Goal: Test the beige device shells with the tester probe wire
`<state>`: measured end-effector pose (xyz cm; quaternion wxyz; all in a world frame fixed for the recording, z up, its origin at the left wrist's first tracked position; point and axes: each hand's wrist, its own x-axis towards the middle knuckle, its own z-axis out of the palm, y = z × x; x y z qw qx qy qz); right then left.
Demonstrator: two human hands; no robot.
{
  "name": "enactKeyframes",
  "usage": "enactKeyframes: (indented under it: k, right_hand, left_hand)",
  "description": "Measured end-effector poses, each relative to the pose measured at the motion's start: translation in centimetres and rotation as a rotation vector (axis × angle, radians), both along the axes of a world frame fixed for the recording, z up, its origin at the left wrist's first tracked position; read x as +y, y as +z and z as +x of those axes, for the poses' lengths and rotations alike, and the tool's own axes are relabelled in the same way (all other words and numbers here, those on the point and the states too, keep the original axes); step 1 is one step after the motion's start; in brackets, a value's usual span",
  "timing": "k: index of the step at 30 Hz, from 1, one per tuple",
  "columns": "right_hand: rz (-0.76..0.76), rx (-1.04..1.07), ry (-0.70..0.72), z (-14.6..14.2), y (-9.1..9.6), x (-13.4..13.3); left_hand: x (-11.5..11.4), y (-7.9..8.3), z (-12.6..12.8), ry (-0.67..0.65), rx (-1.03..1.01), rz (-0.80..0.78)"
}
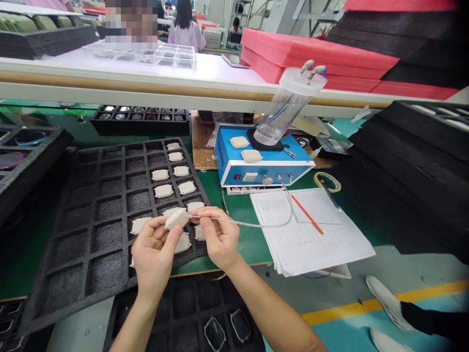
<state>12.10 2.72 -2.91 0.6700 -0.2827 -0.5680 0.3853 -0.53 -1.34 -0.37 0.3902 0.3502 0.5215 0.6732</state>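
A cream watch case (177,219) with small lugs is pinched between the thumb and fingers of my left hand (156,252). My right hand (221,238) grips the end of a thin clear tube (256,226), whose narrow tip meets the case's right edge. Whether the tip goes inside, I cannot tell. The tube curves back to the front of a blue dispenser (229,156). Beneath both hands lies a black foam tray (106,238), with several more cream cases in its right-hand compartments. Two cream cases (239,142) (251,156) rest on top of the dispenser.
A clear cylinder (280,112) stands tilted on the dispenser. Papers (315,244), an orange stick (307,215), a pen (331,196) and tape (328,182) lie right. Black foam stacks (414,181) flank the bench. A shelf (220,100) crosses behind; a person's shoe (388,300) is lower right.
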Motion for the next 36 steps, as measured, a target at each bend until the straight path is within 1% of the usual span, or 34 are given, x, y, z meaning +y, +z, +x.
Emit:
enactKeyframes:
  k: [14, 23, 32, 36]
  right_hand:
    - [-0.003, -0.016, -0.015, -0.04, 0.24, -0.14]
    - [-0.013, -0.028, -0.019, -0.16, -0.25, 0.08]
    - [0.001, -0.025, -0.026, -0.21, 0.26, 0.07]
    - [0.000, -0.033, -0.032, -0.20, 0.22, 0.10]
  left_hand:
    - [-0.22, 0.04, -0.13, -0.025, -0.005, -0.002]
    - [-0.07, -0.07, -0.27, -0.019, 0.015, -0.017]
    - [0.01, 0.05, -0.28, -0.019, -0.005, -0.017]
    - [0.11, -0.13, -0.28, -0.023, -0.005, -0.020]
